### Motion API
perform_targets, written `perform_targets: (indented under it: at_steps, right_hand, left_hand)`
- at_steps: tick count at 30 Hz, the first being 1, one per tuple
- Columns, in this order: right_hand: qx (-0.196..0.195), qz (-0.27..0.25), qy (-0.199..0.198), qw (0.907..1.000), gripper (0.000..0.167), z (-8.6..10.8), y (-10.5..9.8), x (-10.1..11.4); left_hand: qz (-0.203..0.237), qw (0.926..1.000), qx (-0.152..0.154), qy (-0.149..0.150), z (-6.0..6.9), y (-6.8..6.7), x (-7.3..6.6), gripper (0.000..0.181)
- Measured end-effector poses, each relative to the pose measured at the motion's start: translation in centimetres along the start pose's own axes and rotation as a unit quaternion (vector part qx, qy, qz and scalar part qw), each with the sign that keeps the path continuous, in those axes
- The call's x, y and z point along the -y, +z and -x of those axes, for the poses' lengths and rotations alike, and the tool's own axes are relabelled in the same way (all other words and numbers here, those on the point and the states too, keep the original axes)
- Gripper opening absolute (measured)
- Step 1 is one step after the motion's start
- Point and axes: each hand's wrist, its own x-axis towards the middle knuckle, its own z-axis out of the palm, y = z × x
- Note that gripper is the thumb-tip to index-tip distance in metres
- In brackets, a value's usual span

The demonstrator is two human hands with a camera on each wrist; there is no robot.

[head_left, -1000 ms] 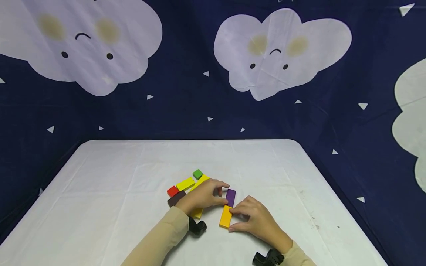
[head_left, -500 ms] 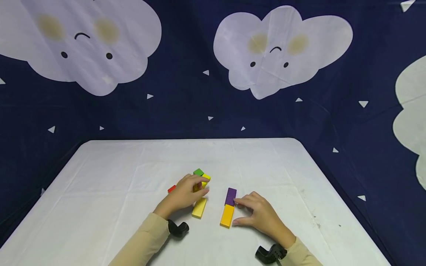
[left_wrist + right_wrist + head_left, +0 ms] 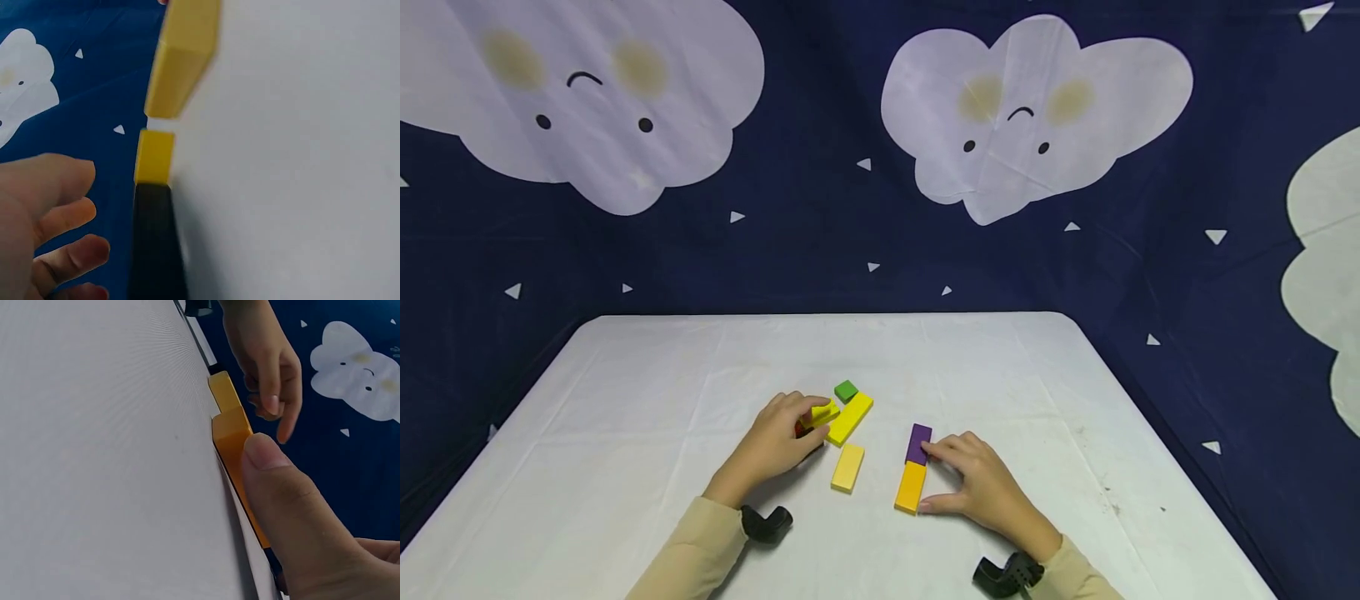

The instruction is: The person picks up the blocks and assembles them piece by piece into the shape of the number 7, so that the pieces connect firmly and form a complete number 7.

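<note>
My left hand point(image 3: 766, 448) hovers at the left of the block cluster, fingers and thumb apart around a red block point(image 3: 800, 429) and a dark block point(image 3: 156, 244), both partly hidden in the head view. The left wrist view shows its fingers clear of the dark block. My right hand point(image 3: 988, 483) is beside two blocks laid end to end: a purple block point(image 3: 918, 443) and an orange block point(image 3: 910, 487). Its index finger touches the purple one's right side. The thumb rests against the orange one, as the right wrist view point(image 3: 234, 450) also shows.
Right of the left hand lie a yellow block point(image 3: 850, 418), another yellow block point(image 3: 825, 413), a small green block point(image 3: 846, 391) and a pale yellow block point(image 3: 847, 468). A white cloth covers the table point(image 3: 655, 375); a dark blue cloud-patterned curtain point(image 3: 820, 250) hangs behind.
My left hand has left the purple block and moved left, across the yellow blocks, to the red and dark ones. The right hand has shifted slightly up along the purple and orange pair.
</note>
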Motion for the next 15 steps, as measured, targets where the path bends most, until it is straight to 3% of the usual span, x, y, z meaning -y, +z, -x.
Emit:
perform_targets:
  at_steps: [8,15]
  right_hand:
    - [0.005,0.005,0.011,0.9999,0.081,0.0,-0.1,0.2]
    - [0.007,0.003,0.012,0.9999,0.081,-0.1,-0.1,0.4]
  left_hand:
    - [-0.039,0.9991,-0.016,-0.001,1.3,-0.2,0.8,0.043]
    - [-0.061,0.9981,-0.006,0.01,1.8,-0.3,1.3,0.039]
